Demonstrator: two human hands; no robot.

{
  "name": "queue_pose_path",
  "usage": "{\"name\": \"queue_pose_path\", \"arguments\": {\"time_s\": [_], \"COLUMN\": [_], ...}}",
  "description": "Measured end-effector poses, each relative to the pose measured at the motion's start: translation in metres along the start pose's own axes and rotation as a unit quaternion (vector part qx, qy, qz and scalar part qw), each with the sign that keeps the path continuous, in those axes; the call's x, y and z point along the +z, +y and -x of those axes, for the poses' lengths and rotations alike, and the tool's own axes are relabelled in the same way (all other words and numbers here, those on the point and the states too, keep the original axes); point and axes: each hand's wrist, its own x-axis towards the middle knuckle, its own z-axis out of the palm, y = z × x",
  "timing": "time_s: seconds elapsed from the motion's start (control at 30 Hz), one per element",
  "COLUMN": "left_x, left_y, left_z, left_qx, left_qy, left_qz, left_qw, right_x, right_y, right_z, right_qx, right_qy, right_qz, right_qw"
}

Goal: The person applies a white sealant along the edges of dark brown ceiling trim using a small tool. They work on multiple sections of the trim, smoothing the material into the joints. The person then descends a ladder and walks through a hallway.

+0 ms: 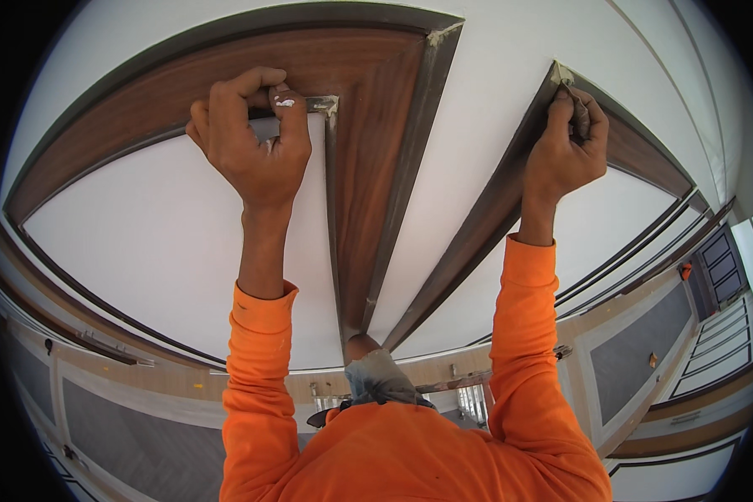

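Evidently, the right hand [565, 155] is held high at the corner of the right wooden frame [482, 230], so that a small folded scrap [576, 107] is kept close against the pale putty [563, 74] there; the scrap is pinched between thumb and bent fingers, a grip which seems chosen for control in a narrow place; whether it is cloth or sanding paper cannot be told with certainty, since it is partly covered by the fingers. The left hand [262, 159] is placed at the inner edge of the left wooden frame [385, 125]; its fingers are curled and the thumb is brought near to them, but it cannot be told whether anything is pinched; a white smear [285, 102] is seen on the thumb. The left frame is made of reddish-brown wood with streaked grain, and is bordered by dark, dull strips; its corners are marked by rough, cream-coloured patches [330, 106]; by contrast, the white wall [443, 167] looks smooth and plain.
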Motion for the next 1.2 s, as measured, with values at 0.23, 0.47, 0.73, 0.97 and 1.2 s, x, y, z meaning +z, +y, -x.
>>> {"name": "queue_pose_path", "arguments": {"time_s": [0.23, 0.47, 0.73, 0.97, 1.2], "left_x": [-0.003, 0.0, -0.001, 0.001, -0.005], "left_y": [-0.003, 0.003, -0.002, 0.01, 0.008], "left_z": [-0.001, 0.0, -0.002, 0.002, -0.005], "left_qx": [-0.001, -0.012, -0.001, -0.027, -0.031], "left_qy": [-0.01, -0.024, -0.011, -0.031, -0.044], "left_qz": [-0.002, -0.006, -0.01, -0.016, -0.04], "left_qw": [1.0, 1.0, 1.0, 0.999, 0.998], "right_x": [-0.011, -0.003, 0.011, -0.014, 0.003], "right_y": [-0.022, 0.004, -0.023, 0.004, -0.023], "right_z": [-0.022, 0.0, -0.042, -0.009, -0.026], "right_qx": [-0.003, -0.04, -0.078, -0.076, -0.122], "right_qy": [-0.003, -0.015, 0.024, -0.032, -0.01], "right_qz": [0.04, 0.081, -0.054, 0.068, 0.016], "right_qw": [0.999, 0.996, 0.995, 0.994, 0.992]}}
